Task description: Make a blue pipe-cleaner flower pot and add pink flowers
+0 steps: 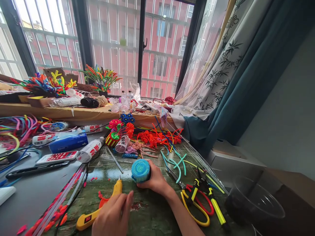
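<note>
My right hand (155, 181) is closed around a rolled coil of blue and teal pipe cleaner (140, 170), holding it on its side on the green tabletop (150, 216). My left hand (112, 217) is at the bottom edge with its fingers curled over the rear of a yellow glue gun (86, 221). The gun's nozzle (119, 184) points toward the coil and stops a little short of it.
Yellow and red scissors and pliers (200, 200) lie right of my forearm. Orange, teal and pink pipe cleaners (157, 137), glue bottles (90, 151), a calculator (57, 157) and finished flowers (120, 129) crowd the table. A clear plastic bowl (256, 203) sits at the right.
</note>
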### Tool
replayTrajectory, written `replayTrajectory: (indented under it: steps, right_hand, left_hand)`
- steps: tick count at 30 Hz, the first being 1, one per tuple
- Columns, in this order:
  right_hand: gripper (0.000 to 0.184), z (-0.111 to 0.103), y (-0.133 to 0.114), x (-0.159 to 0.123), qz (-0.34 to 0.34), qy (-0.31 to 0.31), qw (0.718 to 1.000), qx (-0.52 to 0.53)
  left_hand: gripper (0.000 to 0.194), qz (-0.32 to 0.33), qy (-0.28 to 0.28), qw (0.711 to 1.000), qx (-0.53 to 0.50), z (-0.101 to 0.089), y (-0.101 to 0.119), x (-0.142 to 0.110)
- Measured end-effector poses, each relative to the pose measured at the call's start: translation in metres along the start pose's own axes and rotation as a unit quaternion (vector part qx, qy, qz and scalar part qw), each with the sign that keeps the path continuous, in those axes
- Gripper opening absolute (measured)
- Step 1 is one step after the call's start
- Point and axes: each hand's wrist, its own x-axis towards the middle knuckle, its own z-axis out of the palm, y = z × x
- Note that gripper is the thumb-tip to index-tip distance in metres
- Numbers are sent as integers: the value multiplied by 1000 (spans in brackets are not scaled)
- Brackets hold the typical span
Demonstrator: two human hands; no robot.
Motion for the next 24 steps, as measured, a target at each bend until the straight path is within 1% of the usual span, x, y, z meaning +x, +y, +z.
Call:
replayTrajectory:
  steps: [1, 2, 3, 4, 7, 9, 11, 15, 20, 24]
  right_hand:
    - [73, 2, 0, 1, -18, 15, 1000, -19]
    - [73, 4, 1, 1, -37, 27, 998, -36]
    - [73, 5, 1, 1, -55, 37, 997, -49]
    - [73, 6, 1, 1, -71, 43, 995, -61]
    - [72, 6, 2, 0, -109, 45, 989, -89]
    - [70, 5, 3, 0, -128, 39, 986, -103]
    - [70, 4, 4, 0, -142, 32, 983, -116]
    - [76, 0, 5, -1, -163, 3, 978, -134]
    - [80, -4, 6, -2, -183, -36, 971, -148]
    - [83, -4, 7, -3, -188, -55, 968, -155]
  left_hand:
    - [37, 7, 14, 1000, -3, 1, 2, 13]
    - [32, 35, 28, 999, 11, 3, 3, 25]
    - [30, 68, 41, 996, 39, 6, 4, 35]
    - [31, 99, 35, 992, 62, 9, 5, 43]
    - [39, 191, 26, 974, 119, 18, 7, 52]
    - [43, 225, 30, 964, 140, 22, 5, 51]
    - [46, 231, 27, 961, 148, 24, 3, 47]
    - [47, 214, 10, 966, 145, 26, -1, 43]
    - [55, 234, 31, 962, 135, 27, -2, 45]
    - [51, 242, 31, 963, 117, 26, -4, 45]
